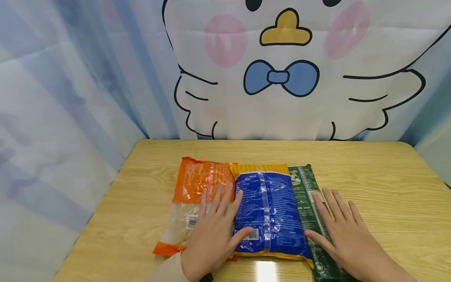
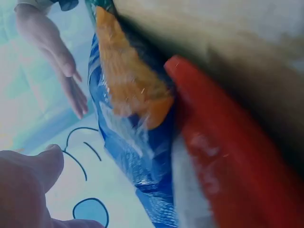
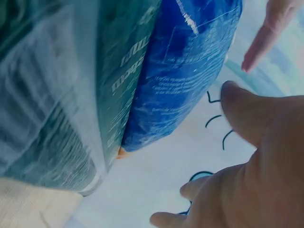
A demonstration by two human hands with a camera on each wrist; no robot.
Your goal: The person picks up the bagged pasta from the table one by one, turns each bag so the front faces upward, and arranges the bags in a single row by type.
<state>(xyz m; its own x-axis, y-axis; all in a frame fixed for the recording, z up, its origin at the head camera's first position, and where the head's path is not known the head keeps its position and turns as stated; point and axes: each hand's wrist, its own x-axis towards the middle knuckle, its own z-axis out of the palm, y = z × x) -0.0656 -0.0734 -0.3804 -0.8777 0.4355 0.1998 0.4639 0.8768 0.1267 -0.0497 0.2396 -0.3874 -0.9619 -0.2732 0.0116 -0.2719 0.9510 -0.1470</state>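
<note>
Three plastic packages lie side by side, their edges overlapping. At left is an orange and clear bag (image 1: 197, 184), in the middle a blue bag (image 1: 282, 211) with yellow ends, at right a dark green bag (image 1: 306, 207). My left hand (image 1: 215, 231) is spread flat over the orange bag, its thumb toward the blue one. Over the green bag and its right side, my right hand (image 1: 347, 231) spreads its straight fingers. Both wrist views show background between the hand and the bags. Neither hand grips anything.
The packages lie on a light wood table (image 1: 123, 219). Behind it hangs a curtain (image 1: 225, 113) printed with a cartoon bird in a blue bow tie; more pale blue cloth hangs at left. A dark band (image 1: 206, 277) shows at the left wrist.
</note>
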